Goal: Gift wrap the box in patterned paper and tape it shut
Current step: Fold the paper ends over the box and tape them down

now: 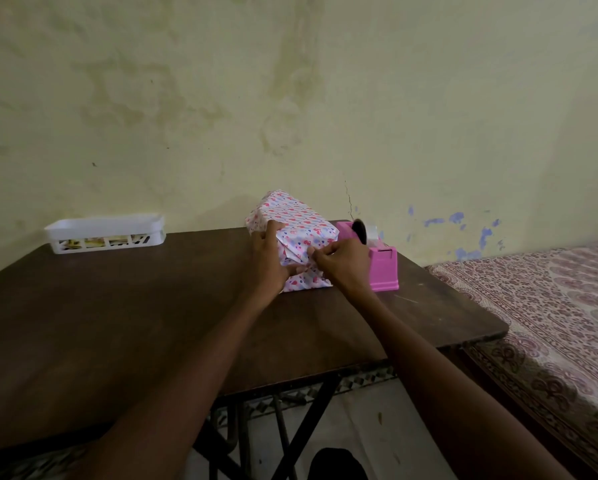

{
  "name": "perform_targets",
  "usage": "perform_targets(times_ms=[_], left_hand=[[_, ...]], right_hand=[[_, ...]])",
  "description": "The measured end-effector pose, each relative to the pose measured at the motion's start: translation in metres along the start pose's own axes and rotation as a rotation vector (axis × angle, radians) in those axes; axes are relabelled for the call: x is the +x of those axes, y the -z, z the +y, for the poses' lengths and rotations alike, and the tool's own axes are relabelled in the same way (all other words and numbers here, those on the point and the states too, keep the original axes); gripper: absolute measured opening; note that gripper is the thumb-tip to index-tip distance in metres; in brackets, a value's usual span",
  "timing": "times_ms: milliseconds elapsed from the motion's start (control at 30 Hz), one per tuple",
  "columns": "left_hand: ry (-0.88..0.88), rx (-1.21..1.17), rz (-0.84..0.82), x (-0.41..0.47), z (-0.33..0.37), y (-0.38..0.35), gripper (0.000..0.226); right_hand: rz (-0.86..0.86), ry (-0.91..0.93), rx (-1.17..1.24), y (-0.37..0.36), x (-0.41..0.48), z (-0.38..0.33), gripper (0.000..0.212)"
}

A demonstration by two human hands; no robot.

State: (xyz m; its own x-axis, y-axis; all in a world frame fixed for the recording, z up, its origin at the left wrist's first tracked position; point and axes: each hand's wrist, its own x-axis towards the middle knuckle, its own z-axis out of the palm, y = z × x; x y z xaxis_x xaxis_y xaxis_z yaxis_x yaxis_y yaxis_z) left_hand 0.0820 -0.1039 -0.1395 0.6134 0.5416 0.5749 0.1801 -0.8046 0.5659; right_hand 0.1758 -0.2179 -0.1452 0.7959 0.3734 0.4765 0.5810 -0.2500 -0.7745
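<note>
A box wrapped in white paper with pink and blue hearts stands on the dark wooden table, far right of its middle. My left hand holds the box's near left side, thumb on the top edge and fingers under the folded end flap. My right hand pinches the folded paper on the box's near end face. Just right of the box stands a pink tape dispenser with a roll of clear tape.
A white plastic basket with small items sits at the table's back left, against the stained wall. A bed with a patterned cover lies close to the table's right edge. Metal table legs show below.
</note>
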Motion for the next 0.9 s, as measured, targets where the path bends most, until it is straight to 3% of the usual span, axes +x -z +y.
perform_targets(times_ms=[333,467,633,767,900], left_hand=[[-0.040,0.047,0.028,0.001,-0.006,0.002,0.086],[-0.051,0.097,0.044,0.003,-0.012,0.000,0.085],[-0.044,0.140,0.029,0.006,-0.016,-0.002,0.091],[-0.040,0.155,0.035,0.006,-0.016,-0.004,0.091],[-0.036,0.140,0.028,0.007,-0.015,-0.004,0.090]], right_hand=[[0.021,0.027,-0.160,-0.001,0.005,0.002,0.029],[-0.006,-0.104,-0.233,0.007,0.005,0.021,0.056],[0.005,-0.137,-0.284,0.010,0.005,0.027,0.046],[0.049,-0.045,-0.271,0.011,0.002,0.022,0.038],[-0.004,0.065,-0.095,0.010,0.002,0.004,0.070]])
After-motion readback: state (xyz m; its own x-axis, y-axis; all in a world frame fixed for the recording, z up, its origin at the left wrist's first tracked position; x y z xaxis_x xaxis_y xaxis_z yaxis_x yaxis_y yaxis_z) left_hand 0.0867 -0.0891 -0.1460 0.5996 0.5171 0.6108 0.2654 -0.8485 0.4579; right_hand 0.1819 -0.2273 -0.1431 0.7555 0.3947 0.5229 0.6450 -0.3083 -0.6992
